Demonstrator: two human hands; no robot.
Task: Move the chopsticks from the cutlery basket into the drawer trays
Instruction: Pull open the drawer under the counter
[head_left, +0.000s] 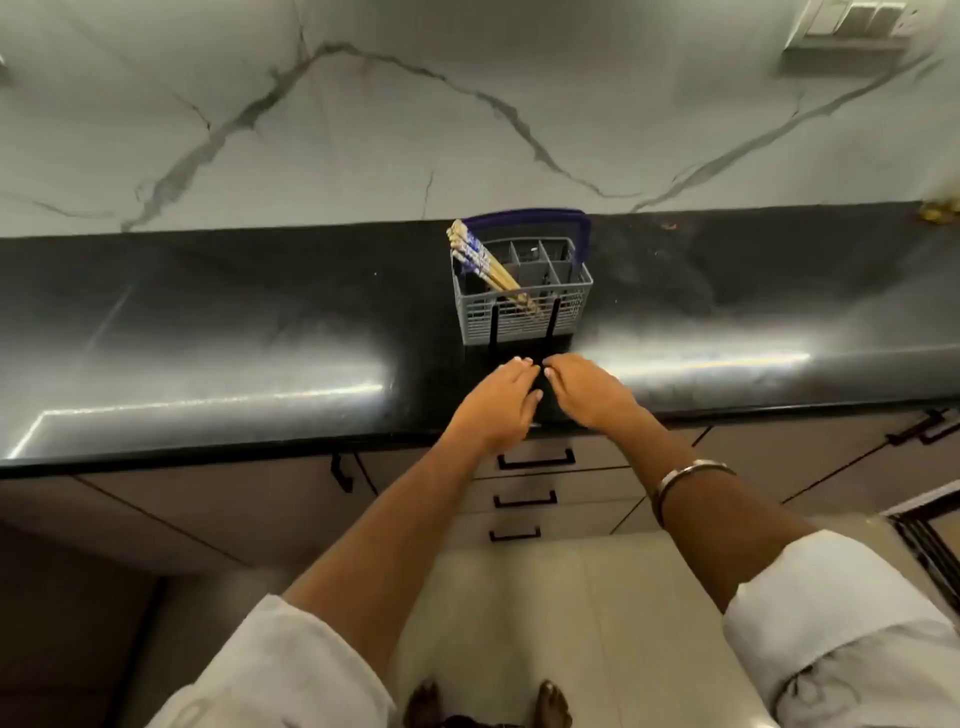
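A grey cutlery basket (524, 306) with a blue handle stands on the black countertop (208, 332). Several wooden chopsticks (480, 260) with blue patterned tops lean out of its left compartment. Two thin black sticks (551, 325) cross the basket's front wall and run down toward my fingers. My left hand (496, 402) and my right hand (589, 389) lie close together just in front of the basket, fingers curled and fingertips nearly touching. Whether they grip the black sticks is not clear. Below the counter edge, three drawers (535, 460) with black handles are closed.
A white marble backsplash rises behind the counter, with a socket plate (852, 21) at the top right. Cupboard doors with black handles (340, 470) flank the drawers. A dark rack (930, 545) shows at the right edge. My feet stand on pale floor tiles.
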